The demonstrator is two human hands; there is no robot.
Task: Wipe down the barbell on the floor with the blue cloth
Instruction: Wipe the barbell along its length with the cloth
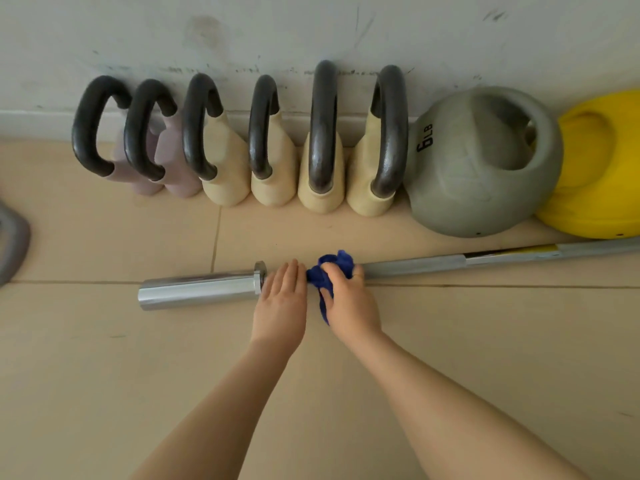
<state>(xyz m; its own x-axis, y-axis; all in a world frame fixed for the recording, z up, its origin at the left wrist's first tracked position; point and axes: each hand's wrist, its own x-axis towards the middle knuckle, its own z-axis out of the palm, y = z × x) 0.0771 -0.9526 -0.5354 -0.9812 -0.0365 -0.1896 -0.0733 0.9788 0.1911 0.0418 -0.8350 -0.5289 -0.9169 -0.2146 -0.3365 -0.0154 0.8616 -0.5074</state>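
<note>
A chrome barbell [201, 288] lies across the tiled floor, its thick sleeve end at the left and its thin shaft running off to the right edge. My left hand [281, 303] rests flat on the shaft just right of the sleeve collar, fingers straight. My right hand [349, 299] grips the bunched blue cloth [327, 271] and presses it onto the shaft right beside my left hand. Part of the cloth hangs down under my palm.
Several kettlebells with dark handles [266, 143] stand in a row against the white wall behind the bar. A grey 6 LB kettlebell [485, 168] and a yellow one [599, 168] sit at the right. A grey object [12, 237] shows at the left edge.
</note>
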